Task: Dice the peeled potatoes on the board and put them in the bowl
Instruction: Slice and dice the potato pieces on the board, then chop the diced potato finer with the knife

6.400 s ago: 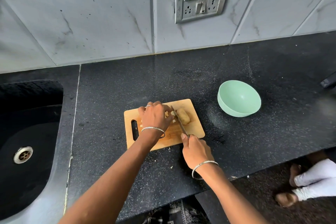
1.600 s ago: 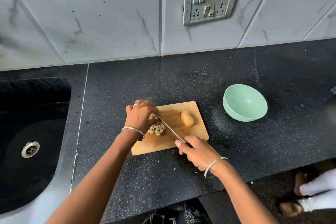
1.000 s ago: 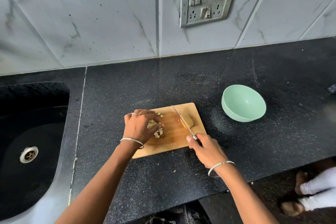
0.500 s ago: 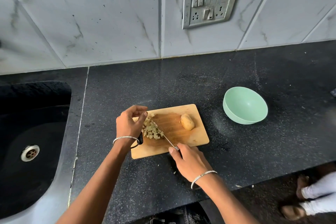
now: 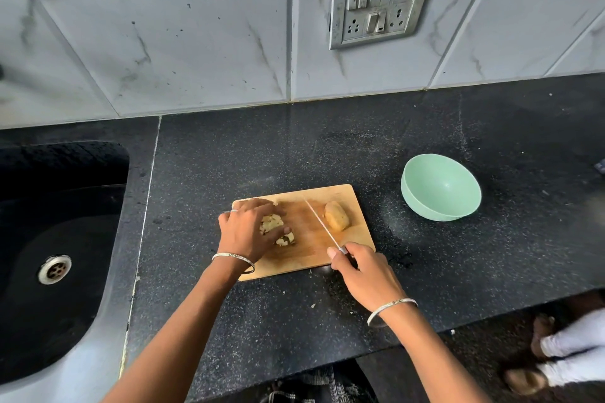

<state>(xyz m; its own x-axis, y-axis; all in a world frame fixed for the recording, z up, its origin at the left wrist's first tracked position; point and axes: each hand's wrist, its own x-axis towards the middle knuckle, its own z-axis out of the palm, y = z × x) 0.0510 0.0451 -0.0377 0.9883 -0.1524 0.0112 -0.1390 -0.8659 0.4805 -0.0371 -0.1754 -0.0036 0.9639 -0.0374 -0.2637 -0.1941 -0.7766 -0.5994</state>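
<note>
A wooden cutting board (image 5: 314,258) lies on the black counter. On its left part sits a pile of diced potato (image 5: 276,229), and my left hand (image 5: 248,232) cups over it with curled fingers. A whole peeled potato (image 5: 336,215) lies on the board's right part. My right hand (image 5: 363,275) grips a knife (image 5: 319,222) by the handle at the board's near right corner; the blade points away across the board, just left of the whole potato. The mint green bowl (image 5: 440,186) stands empty to the right of the board.
A black sink (image 5: 55,239) with a metal drain is set into the counter at the left. A switch and socket plate (image 5: 379,3) hangs on the tiled wall behind. Feet show on the floor at the lower right, past the counter's front edge.
My left hand has closed down over the diced pile. My right hand moved right with the knife, whose blade went from the pile to beside the whole potato.
</note>
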